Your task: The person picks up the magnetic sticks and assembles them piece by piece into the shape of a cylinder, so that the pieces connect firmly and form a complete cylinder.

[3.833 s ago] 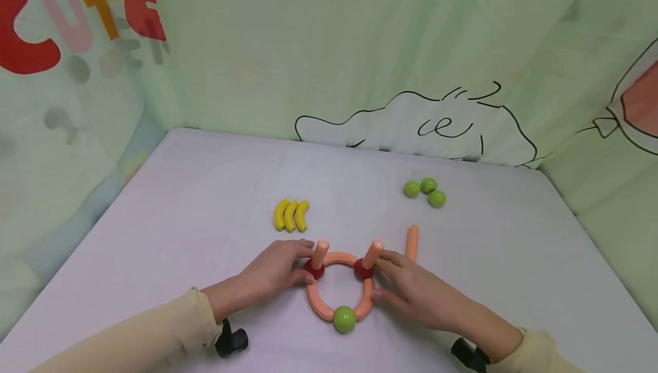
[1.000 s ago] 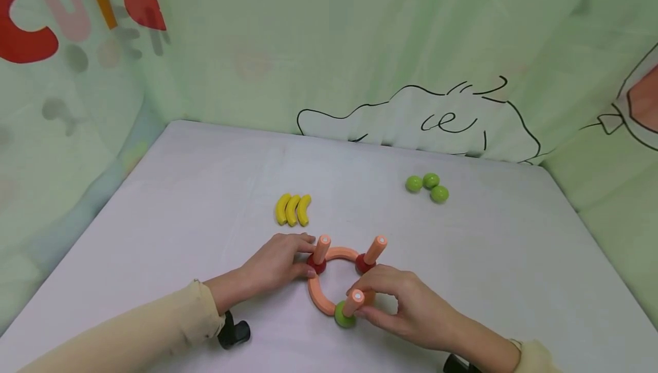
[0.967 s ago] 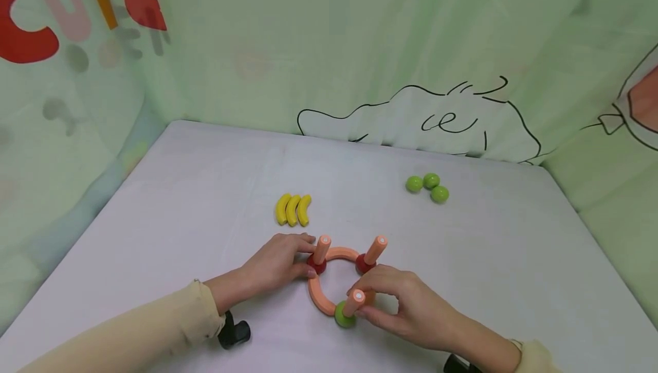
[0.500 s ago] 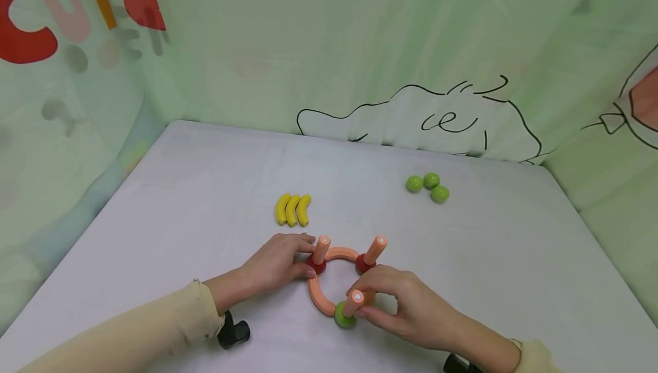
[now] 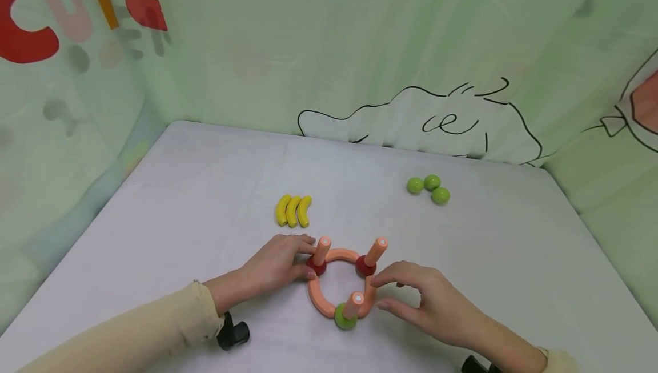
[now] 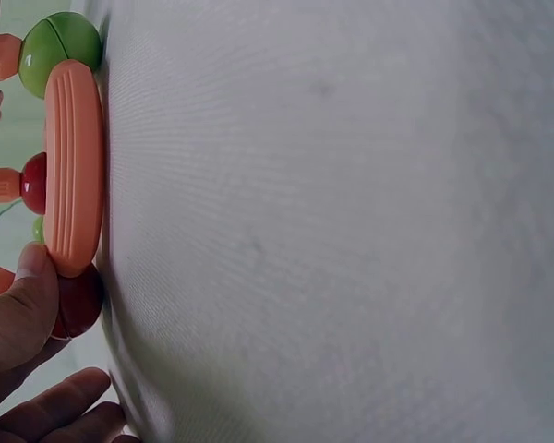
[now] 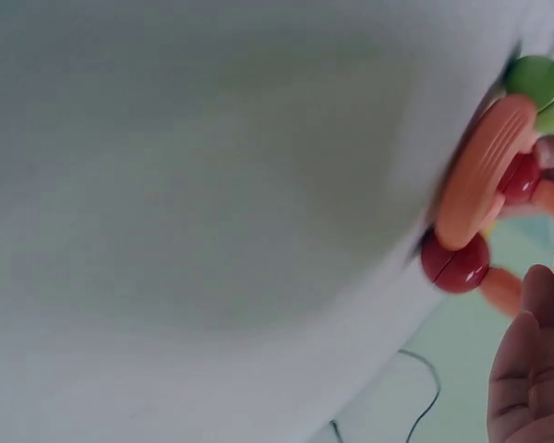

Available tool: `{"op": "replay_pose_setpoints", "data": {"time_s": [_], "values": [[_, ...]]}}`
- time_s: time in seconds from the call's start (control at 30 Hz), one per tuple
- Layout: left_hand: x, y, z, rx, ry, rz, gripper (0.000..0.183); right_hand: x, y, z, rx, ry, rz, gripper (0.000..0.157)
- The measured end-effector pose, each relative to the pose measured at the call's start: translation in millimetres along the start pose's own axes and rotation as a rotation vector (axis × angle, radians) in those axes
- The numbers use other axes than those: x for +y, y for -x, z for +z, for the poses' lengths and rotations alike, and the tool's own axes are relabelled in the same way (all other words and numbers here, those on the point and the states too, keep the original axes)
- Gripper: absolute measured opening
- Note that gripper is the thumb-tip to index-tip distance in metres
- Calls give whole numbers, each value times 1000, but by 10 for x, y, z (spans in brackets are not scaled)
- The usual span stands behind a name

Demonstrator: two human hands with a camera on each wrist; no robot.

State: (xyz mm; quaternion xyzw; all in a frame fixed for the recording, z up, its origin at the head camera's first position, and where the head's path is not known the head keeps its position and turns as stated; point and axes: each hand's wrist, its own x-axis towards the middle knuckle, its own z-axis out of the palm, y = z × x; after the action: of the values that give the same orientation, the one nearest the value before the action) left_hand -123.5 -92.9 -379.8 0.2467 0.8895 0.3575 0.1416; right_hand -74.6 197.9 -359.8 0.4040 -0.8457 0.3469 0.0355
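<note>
A ring of curved orange toy pieces lies on the table, joined by a left red ball, a right red ball and a green ball at the front. From each ball rises an orange stick, the front stick included. My left hand pinches the left red ball, thumb in front and fingers behind; in the left wrist view the thumb lies at the end of a ribbed curved piece. My right hand hovers just right of the ring, fingers loosely bent around nothing.
Behind the ring, three yellow toy bananas lie side by side. Farther back on the right sit three loose green balls. A green printed curtain encloses the white-covered table at the back and sides.
The loose stick that lay at the right now stands on the front green ball. My right hand has let go of it and drawn back to the right. The left hand stays put.
</note>
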Motion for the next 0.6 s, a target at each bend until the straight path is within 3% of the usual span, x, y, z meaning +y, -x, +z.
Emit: {"op": "replay_pose_setpoints", "data": {"time_s": [0.27,0.5,0.6], "values": [[0,4,4,3,-23,-24,27,224,-105,-114,6,137,198,26],[3,-14,12,2,-15,-23,27,349,-233,-50,-20,50,189,25],[6,-16,11,0,-13,-20,27,350,-256,-31,-4,63,191,21]]}}
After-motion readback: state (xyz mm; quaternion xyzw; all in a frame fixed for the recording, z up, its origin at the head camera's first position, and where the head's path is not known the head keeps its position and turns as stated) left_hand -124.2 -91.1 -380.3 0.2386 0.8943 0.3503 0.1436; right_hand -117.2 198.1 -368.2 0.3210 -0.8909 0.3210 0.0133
